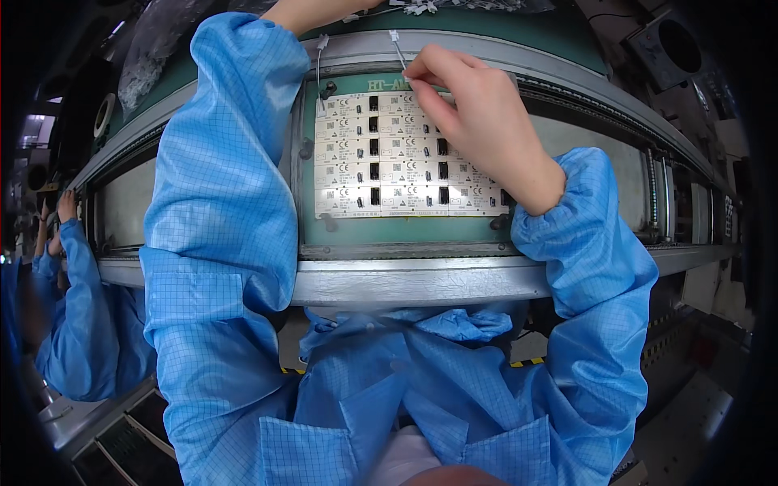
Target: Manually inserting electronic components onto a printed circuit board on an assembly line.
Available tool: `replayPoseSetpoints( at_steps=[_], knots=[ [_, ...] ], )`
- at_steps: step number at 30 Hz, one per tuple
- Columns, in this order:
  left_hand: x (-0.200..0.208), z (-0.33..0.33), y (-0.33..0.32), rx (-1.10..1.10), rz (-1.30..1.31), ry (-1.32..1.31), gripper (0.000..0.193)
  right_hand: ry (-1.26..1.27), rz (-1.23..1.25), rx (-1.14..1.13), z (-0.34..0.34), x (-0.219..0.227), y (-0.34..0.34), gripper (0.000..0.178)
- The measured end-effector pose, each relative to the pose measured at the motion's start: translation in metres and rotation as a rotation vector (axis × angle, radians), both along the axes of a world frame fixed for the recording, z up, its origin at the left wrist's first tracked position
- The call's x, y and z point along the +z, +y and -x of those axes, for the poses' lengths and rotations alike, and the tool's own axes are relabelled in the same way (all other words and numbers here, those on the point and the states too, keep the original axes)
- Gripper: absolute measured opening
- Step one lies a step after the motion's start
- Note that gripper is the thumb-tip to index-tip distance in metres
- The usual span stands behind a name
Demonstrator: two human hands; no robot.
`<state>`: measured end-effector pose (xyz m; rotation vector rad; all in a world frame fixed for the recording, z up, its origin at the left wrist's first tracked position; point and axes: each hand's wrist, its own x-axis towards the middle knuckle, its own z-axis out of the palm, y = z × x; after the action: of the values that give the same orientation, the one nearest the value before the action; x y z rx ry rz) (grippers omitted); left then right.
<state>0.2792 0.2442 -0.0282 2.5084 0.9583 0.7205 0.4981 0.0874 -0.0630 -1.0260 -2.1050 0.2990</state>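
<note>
My right hand is over the upper right of a panel of white circuit boards. Its thumb and forefinger are pinched on a short thin wire lead, whose white plug end points up over the metal rail. The panel carries rows of black components and sits in a green carrier plate. A second wire lead with a white plug hangs over the plate's upper left corner. My left hand reaches past the far rail, beside loose white connectors; its fingers are mostly cut off by the upper edge.
Metal conveyor rails run along the near and far sides of the plate. White connectors lie on the green surface beyond, with clear plastic bags at the far left. A co-worker in a blue sleeve is at the left.
</note>
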Motion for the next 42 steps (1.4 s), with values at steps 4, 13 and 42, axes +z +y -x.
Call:
replayPoseSetpoints(
  at_steps=[4, 13, 42],
  knots=[
    [-0.005, -0.022, -0.005, 0.312, -0.596, 0.215, 0.020, -0.061, -0.064, 0.006, 0.007, -0.001, 0.002, 0.010],
    [-0.013, -0.026, 0.022, 0.186, -0.471, 0.235, 0.017, -0.156, -0.034, -0.066, 0.015, -0.004, 0.004, 0.010],
    [-0.028, 0.041, -0.191, 0.370, -0.340, 0.087, 0.006, -0.427, -0.213, -0.065, -0.009, 0.016, 0.060, 0.028]
  ],
)
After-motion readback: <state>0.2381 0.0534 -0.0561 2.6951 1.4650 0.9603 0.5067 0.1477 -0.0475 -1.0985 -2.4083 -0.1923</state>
